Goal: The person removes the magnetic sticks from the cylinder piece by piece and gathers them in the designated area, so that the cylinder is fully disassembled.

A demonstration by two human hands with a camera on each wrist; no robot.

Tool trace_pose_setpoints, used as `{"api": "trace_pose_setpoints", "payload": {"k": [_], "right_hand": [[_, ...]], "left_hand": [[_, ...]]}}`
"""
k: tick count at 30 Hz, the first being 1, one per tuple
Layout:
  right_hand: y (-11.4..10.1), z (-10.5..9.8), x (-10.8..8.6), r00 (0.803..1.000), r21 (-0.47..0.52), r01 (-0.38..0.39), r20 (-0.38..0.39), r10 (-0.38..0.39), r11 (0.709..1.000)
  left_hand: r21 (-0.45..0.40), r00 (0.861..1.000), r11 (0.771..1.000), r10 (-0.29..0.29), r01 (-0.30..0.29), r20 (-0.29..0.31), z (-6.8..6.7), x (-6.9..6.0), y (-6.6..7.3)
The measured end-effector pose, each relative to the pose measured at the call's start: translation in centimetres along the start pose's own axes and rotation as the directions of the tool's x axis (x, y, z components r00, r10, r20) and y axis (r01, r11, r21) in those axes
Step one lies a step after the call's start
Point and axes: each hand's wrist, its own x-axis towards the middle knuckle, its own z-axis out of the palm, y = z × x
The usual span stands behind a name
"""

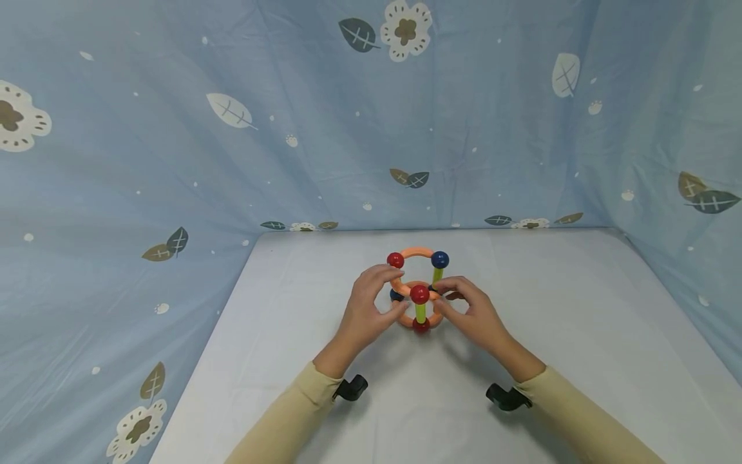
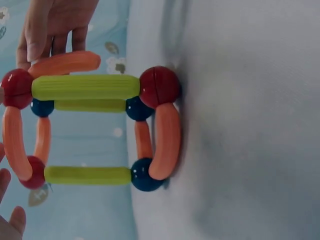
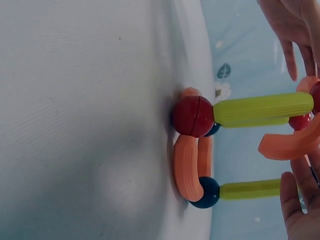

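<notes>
A toy frame of balls and rods stands on the table: green rods (image 1: 420, 314) rise from a lower ring to an upper one of curved orange rods, with red and blue balls at the joints. From the upper front red ball (image 1: 420, 294), one curved orange rod (image 3: 287, 145) slants down, its far end joined to nothing. Thumb and fingers of my right hand (image 1: 472, 314) pinch this rod. My left hand (image 1: 365, 309) is beside the frame's left, index fingertip at the upper ring, thumb low near the front. In the right wrist view its fingers look nearly straight.
Under the frame spreads a white table covering (image 1: 301, 303). Blue cloth with leaf and flower prints (image 1: 324, 116) hangs behind and along both sides. A black wrist mount (image 1: 351, 388) sticks out from the left cuff, and another mount (image 1: 507, 397) from the right.
</notes>
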Motion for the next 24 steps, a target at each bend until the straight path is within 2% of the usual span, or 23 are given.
{"api": "trace_pose_setpoints", "payload": {"k": [3,6,13,24], "right_hand": [[0.0,0.1,0.1,1.000,0.019,0.011,-0.001,-0.011,1.000],[0.0,0.2,0.2,1.000,0.009,0.015,0.000,-0.015,1.000],[-0.1,0.4,0.3,1.000,-0.007,0.010,0.012,-0.009,1.000],[0.0,0.5,0.4,1.000,-0.028,0.010,-0.007,-0.011,1.000]], "left_hand": [[0.011,0.998,0.998,0.061,-0.061,0.018,0.4,0.5,0.2],[0.016,0.995,0.995,0.095,-0.096,0.038,0.7,0.8,0.3],[0.013,0.989,0.992,0.120,-0.122,0.080,1.1,1.0,0.4],[0.010,0.989,0.993,0.119,-0.121,0.089,1.2,1.2,0.6]]}}
